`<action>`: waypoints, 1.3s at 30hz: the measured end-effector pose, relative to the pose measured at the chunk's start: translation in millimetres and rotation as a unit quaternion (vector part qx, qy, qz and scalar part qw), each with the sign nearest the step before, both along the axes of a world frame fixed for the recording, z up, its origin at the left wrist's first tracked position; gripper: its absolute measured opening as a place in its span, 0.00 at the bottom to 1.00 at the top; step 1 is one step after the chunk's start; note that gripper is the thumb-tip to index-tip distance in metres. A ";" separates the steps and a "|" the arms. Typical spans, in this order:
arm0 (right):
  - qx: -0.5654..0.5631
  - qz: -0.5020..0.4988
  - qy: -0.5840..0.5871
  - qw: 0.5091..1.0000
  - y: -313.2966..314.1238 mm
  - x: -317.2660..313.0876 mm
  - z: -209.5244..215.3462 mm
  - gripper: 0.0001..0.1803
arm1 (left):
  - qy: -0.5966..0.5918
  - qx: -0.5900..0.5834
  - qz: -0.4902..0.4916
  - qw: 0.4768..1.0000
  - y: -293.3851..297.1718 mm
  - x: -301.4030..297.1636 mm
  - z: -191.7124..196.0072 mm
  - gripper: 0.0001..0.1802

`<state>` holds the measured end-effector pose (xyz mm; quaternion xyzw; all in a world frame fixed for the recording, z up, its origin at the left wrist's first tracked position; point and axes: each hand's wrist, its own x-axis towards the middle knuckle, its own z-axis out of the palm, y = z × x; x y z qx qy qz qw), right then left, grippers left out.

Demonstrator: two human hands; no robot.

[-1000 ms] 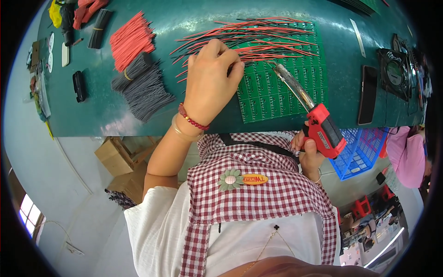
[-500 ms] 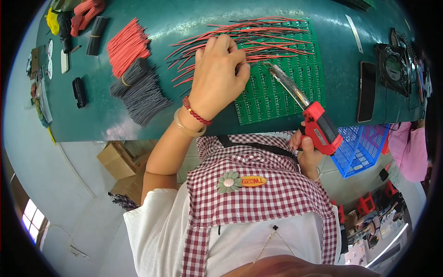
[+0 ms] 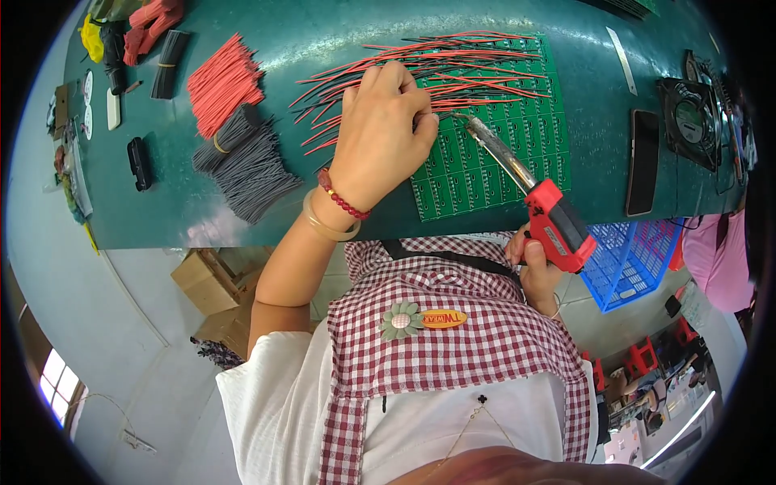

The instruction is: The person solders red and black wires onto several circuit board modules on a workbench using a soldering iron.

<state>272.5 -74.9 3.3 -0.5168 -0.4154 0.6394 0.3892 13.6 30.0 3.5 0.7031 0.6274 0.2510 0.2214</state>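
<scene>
Green tabletop [image 3: 598, 186] carries your work. Your right hand [image 3: 537, 271] is closed around the red soldering gun [image 3: 558, 230]; your left hand [image 3: 382, 129] bends over the wires [image 3: 453, 55], but its fingertips are hidden, so I cannot tell whether they pinch any. If either of your 2 hands slips, the metal tip [image 3: 474, 127] could burn your left, because it is near. These wires lie under your left hand and across the circuit-board panel [image 3: 461, 186], ahead of your right; farther left is a red pile [image 3: 226, 85].

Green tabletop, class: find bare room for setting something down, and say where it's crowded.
Bare room lies between the green board panel and the phone, and between the black case and grey bundles. Crowded: around the left hand and red-black wires.
</scene>
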 end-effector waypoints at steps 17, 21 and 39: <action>0.024 -0.039 0.034 0.998 1.7 -1.6 4.6 0.31 | 0.022 0.004 -0.005 1.000 0.3 0.0 5.2 0.05; 0.030 -0.043 0.037 0.998 1.1 -1.4 4.0 0.30 | 0.002 -0.002 -0.002 1.000 2.2 -2.2 4.9 0.06; 0.023 -0.045 0.032 0.998 1.8 7.0 2.1 0.28 | 0.020 0.012 -0.003 1.000 4.7 17.5 4.8 0.07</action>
